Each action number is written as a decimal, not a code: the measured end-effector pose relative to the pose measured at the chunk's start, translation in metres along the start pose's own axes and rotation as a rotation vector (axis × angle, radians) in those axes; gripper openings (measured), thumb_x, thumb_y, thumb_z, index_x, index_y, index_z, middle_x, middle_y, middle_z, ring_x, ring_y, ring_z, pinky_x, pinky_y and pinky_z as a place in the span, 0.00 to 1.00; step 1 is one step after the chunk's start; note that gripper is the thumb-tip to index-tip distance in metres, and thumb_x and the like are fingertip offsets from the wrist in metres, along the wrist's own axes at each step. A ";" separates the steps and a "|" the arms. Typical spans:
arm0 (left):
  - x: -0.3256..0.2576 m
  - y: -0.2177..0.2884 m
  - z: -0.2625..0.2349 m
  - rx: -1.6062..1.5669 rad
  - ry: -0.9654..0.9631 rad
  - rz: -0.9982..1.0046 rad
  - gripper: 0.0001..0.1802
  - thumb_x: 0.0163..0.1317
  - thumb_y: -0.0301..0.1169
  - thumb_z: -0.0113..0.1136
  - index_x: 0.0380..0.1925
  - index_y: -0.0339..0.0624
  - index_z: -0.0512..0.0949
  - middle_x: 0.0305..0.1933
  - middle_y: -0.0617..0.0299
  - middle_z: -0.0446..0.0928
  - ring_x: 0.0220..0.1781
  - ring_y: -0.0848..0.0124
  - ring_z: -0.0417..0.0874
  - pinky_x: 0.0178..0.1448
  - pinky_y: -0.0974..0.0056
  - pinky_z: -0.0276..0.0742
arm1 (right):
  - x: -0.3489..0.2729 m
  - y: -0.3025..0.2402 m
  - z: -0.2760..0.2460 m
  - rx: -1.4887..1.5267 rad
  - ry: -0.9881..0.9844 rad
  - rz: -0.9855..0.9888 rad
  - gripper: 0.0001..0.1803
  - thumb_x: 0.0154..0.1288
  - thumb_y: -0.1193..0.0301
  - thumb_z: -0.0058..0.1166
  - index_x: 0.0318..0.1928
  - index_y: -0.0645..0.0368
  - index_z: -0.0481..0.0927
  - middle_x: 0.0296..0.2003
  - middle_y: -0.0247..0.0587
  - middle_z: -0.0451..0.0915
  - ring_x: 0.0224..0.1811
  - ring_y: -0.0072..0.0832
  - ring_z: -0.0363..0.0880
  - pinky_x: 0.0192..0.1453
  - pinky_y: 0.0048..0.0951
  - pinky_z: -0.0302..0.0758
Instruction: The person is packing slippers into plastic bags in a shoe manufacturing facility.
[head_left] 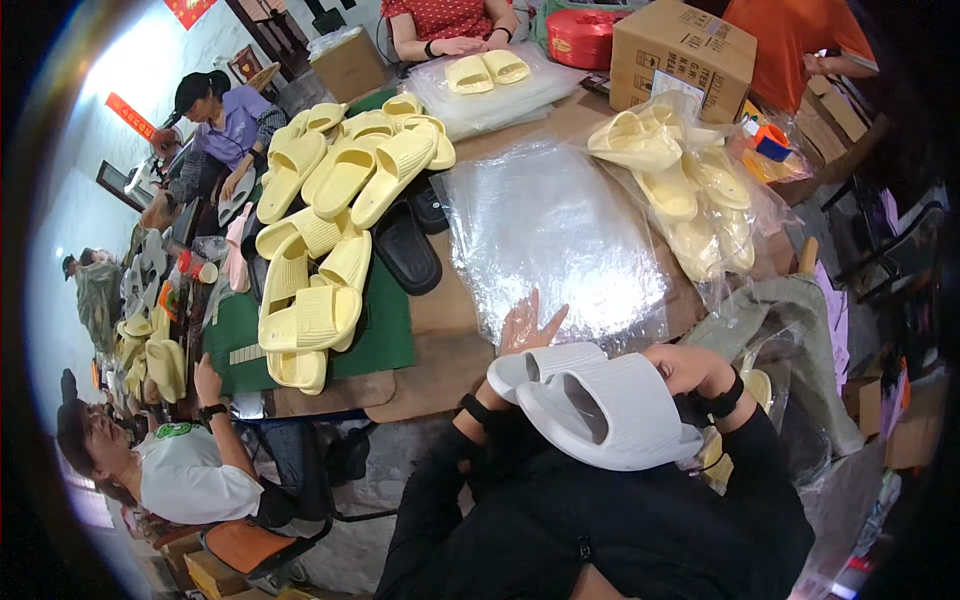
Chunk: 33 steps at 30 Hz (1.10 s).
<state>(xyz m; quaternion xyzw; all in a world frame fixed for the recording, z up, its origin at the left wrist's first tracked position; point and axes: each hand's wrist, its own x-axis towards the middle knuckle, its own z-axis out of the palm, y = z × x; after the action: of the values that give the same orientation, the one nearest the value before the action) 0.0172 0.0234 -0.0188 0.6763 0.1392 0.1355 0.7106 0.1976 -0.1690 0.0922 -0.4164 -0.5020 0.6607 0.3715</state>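
My left hand [530, 326] lies on a stack of clear plastic bags [560, 230] with two fingers stretched apart. Part of it is hidden by a pair of pale grey slippers [622, 410], held close in front of my chest. Curled at the right edge of that pair, my right hand [692, 368] appears to grip it; its fingertips are covered. A heap of pale yellow slippers [345, 175] lies to the left of the bags, partly on a green mat [385, 345]. Black slippers [405, 245] stick out from under the heap.
Bagged yellow slippers [690, 190] lie at the table's right, before a cardboard box [680, 55]. Across the table, a person in red sits behind more bags and a yellow pair [487, 71]. Other people sit at the left. A sack [790, 320] hangs near my right arm.
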 end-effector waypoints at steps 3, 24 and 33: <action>0.010 0.022 -0.014 1.154 -0.018 0.382 0.44 0.53 0.42 0.59 0.67 0.50 0.49 0.68 0.38 0.48 0.55 0.42 0.65 0.64 0.51 0.55 | 0.003 -0.009 0.007 0.064 0.041 0.086 0.23 0.57 0.73 0.57 0.53 0.67 0.71 0.48 0.38 0.76 0.48 0.20 0.71 0.53 0.25 0.68; 0.019 0.045 0.000 1.197 0.030 0.165 0.32 0.45 0.19 0.53 0.56 0.36 0.65 0.65 0.35 0.52 0.49 0.44 0.74 0.54 0.52 0.70 | -0.011 0.011 0.012 -0.744 0.729 0.080 0.15 0.55 0.74 0.49 0.44 0.66 0.75 0.44 0.51 0.72 0.49 0.44 0.70 0.53 0.34 0.67; 0.013 0.014 -0.019 1.214 0.446 0.569 0.05 0.47 0.20 0.52 0.26 0.39 0.71 0.31 0.54 0.67 0.34 0.57 0.69 0.40 0.55 0.66 | 0.013 0.024 0.014 -0.953 0.821 0.037 0.14 0.52 0.74 0.53 0.40 0.66 0.77 0.49 0.55 0.71 0.50 0.48 0.69 0.54 0.36 0.68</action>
<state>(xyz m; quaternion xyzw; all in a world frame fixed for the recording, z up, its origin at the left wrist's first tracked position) 0.0216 0.0464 -0.0062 0.9193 0.1503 0.3500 0.0993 0.1778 -0.1675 0.0684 -0.7647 -0.5504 0.1570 0.2961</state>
